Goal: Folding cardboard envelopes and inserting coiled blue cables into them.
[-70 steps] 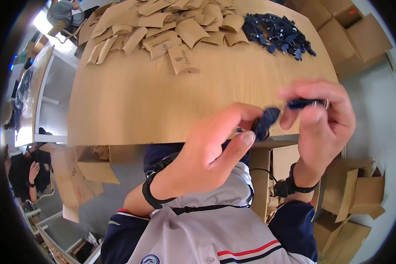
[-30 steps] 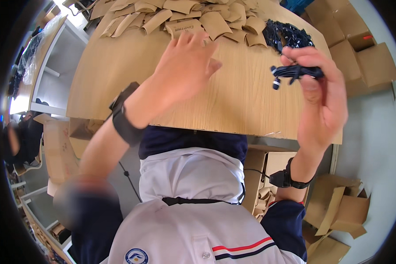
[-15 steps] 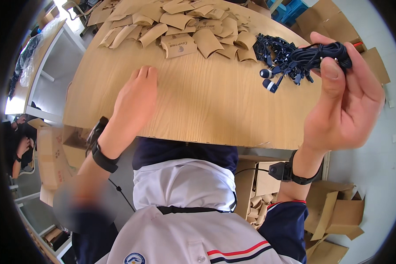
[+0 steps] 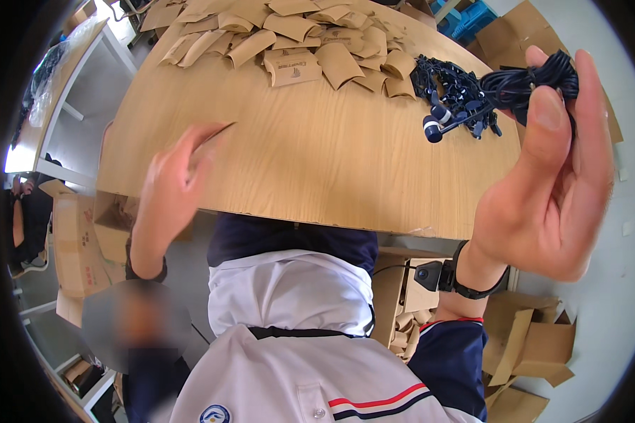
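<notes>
So the right hand (image 4: 540, 194) is up over the right side of the bench (image 4: 317, 162), palm turned in, thumb and fingers pinching a wound-up bundle of black earphones (image 4: 518, 86). Two earbuds (image 4: 432, 129) with pale rings poke out of its left end, and in this view they overlap the heap of dark earphones (image 4: 448, 84) at the bench's far right. The left hand (image 4: 173, 187) is well apart from it, near the bench's left front edge, fingers bent and kinda blurry. There's a thin dark edge at those fingertips, but I honestly can't tell if they're gripping something or just close together. Across the far side there's a big messy pile of brown pillow-shaped cartons (image 4: 339, 67), the nearest ones sitting loose on bare wood. Below the bench's front edge, on the right, an open cardboard box (image 4: 386, 303) has more brown cartons in it.
</notes>
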